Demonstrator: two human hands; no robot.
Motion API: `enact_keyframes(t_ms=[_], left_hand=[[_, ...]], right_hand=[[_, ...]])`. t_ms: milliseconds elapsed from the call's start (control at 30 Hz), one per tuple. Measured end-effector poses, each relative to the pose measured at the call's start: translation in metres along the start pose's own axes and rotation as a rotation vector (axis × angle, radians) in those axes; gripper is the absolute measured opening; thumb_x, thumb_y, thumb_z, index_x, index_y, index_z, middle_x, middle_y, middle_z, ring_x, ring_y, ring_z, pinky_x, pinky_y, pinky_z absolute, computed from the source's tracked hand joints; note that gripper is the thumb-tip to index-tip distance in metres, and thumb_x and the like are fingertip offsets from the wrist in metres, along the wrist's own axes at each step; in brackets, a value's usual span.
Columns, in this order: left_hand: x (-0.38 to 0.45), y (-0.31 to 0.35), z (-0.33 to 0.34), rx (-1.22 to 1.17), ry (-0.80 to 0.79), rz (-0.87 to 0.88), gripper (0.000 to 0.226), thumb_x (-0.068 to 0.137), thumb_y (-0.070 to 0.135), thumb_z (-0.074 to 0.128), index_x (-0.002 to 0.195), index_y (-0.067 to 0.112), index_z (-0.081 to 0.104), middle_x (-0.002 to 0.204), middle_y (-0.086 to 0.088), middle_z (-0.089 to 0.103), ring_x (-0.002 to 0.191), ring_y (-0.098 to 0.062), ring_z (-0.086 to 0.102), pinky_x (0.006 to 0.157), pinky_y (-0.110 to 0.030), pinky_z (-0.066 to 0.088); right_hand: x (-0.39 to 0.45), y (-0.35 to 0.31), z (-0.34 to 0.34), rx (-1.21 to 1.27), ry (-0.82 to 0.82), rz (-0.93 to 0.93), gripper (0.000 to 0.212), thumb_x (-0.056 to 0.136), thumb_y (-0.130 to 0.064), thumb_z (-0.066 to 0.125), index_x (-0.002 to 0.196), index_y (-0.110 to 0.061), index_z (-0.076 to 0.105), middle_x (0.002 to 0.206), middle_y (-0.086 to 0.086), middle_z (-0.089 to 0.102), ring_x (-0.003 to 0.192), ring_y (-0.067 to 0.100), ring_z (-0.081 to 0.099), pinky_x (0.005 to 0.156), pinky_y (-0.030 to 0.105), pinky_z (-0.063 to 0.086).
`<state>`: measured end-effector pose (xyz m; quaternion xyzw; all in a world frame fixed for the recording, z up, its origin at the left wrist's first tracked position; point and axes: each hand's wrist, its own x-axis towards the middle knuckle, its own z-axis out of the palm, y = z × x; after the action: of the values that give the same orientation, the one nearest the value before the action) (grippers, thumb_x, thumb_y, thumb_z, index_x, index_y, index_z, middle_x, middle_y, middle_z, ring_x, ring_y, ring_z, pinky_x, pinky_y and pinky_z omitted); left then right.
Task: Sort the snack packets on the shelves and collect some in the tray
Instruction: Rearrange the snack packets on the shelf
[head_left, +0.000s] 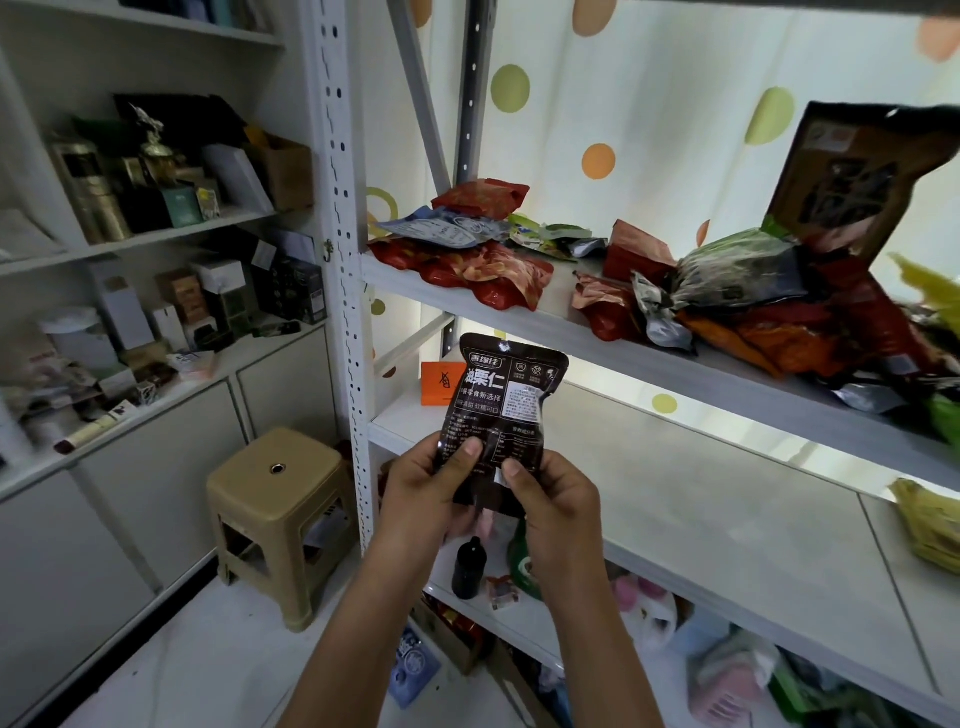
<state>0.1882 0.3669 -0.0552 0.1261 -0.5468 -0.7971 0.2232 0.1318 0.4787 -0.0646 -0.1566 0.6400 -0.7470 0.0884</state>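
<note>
**Dark packet in both hands, tray not in view**

Both hands closed on one dark packet (501, 410), held upright in front of the shelf unit, centre frame. Left hand (428, 480) pinches the lower left corner, thumb on the face. Right hand (553, 493) pinches the lower right, thumb on the face too. Grip sits on the bottom third; the top stands free.

Handling, my read:
- Looks like a soft foil pouch, light, glossy so probably a bit slick.
- Top stands without flopping, so the contents give it some body.
- A pinch at the bottom edge is fine for reading the label. For placing I'd shift one hand to the mid-body or the top seal.
- Doesn't look fragile, but no need to squeeze.

Room:
- Upper shelf (727, 371) at 1 to 3 o'clock: crowded. Red packets (467, 267) at 12, mixed pile (769, 306) at 2, some hanging over the front lip. Easy to knock off.
- Middle shelf (701, 499) at 3 o'clock: mostly bare, with an orange card (441, 384) at the back left and a yellow packet (930, 519) far right. Best open landing spot.
- Upright post (345, 260) at 11 limits swing to the left.
- Stool (275, 514) at 8 o'clock, clear of my arms.

No tray visible from here, so I can't tell where it is.
</note>
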Motion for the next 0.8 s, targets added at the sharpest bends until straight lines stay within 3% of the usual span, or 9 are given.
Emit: enact_keyframes(t_ms=[133,267,333,500,633,700,800], left_hand=[[0.010,0.008,0.007,-0.006,-0.040,-0.019,0.020,0.095,0.014,0.057,0.111,0.005,0.065,0.092,-0.014,0.075,0.073,-0.028,0.069,0.054,-0.026,0.058],[0.026,0.013,0.008,0.057,-0.091,0.001,0.029,0.086,0.014,0.071,0.114,0.012,0.065,0.105,-0.011,0.073,0.097,-0.028,0.071,0.084,-0.037,0.057],[0.034,0.017,0.007,0.124,-0.127,0.033,0.038,0.080,0.018,0.078,0.116,0.016,0.065,0.108,-0.007,0.072,0.102,-0.026,0.069,0.089,-0.040,0.055],[0.057,0.033,0.017,0.140,-0.117,0.089,0.037,0.080,0.001,0.073,0.115,0.006,0.064,0.105,-0.013,0.073,0.099,-0.029,0.070,0.082,-0.038,0.059],[0.081,0.046,0.031,0.190,-0.057,0.138,0.033,0.077,-0.003,0.075,0.109,0.003,0.065,0.102,-0.017,0.071,0.090,-0.031,0.071,0.067,-0.030,0.059],[0.093,0.055,0.041,0.206,-0.009,0.173,0.032,0.078,-0.003,0.074,0.108,0.002,0.064,0.100,-0.016,0.072,0.085,-0.027,0.072,0.065,-0.026,0.058],[0.115,0.072,0.055,0.323,0.122,0.236,0.039,0.077,0.007,0.079,0.109,0.012,0.058,0.098,-0.006,0.070,0.085,-0.017,0.069,0.061,-0.020,0.057]], right_hand=[[0.011,-0.010,0.000,0.025,0.022,-0.025,0.010,0.092,-0.007,0.064,0.096,-0.011,0.073,0.088,0.004,0.077,0.080,0.017,0.073,0.065,0.023,0.055],[0.022,-0.025,0.002,0.103,0.054,-0.075,0.009,0.092,-0.005,0.064,0.095,-0.005,0.073,0.078,0.003,0.074,0.064,0.006,0.065,0.056,0.017,0.049],[0.028,-0.030,0.001,0.072,0.069,-0.115,0.009,0.091,-0.008,0.066,0.096,-0.008,0.073,0.078,0.002,0.074,0.063,0.006,0.062,0.056,0.017,0.048],[0.050,-0.048,-0.002,0.056,0.110,-0.092,0.024,0.086,-0.010,0.072,0.107,-0.020,0.064,0.080,0.005,0.077,0.064,0.009,0.069,0.053,0.017,0.048],[0.080,-0.062,-0.006,-0.107,0.088,-0.151,0.015,0.088,-0.015,0.072,0.099,-0.024,0.066,0.078,0.004,0.075,0.063,0.011,0.067,0.053,0.018,0.047],[0.098,-0.068,-0.009,-0.229,0.087,-0.180,0.016,0.090,-0.021,0.070,0.106,-0.023,0.067,0.082,-0.005,0.073,0.072,0.008,0.068,0.059,0.019,0.050],[0.129,-0.073,-0.020,-0.480,0.157,-0.269,0.028,0.091,-0.023,0.067,0.118,-0.016,0.066,0.098,-0.003,0.069,0.088,0.011,0.065,0.071,0.017,0.047]])
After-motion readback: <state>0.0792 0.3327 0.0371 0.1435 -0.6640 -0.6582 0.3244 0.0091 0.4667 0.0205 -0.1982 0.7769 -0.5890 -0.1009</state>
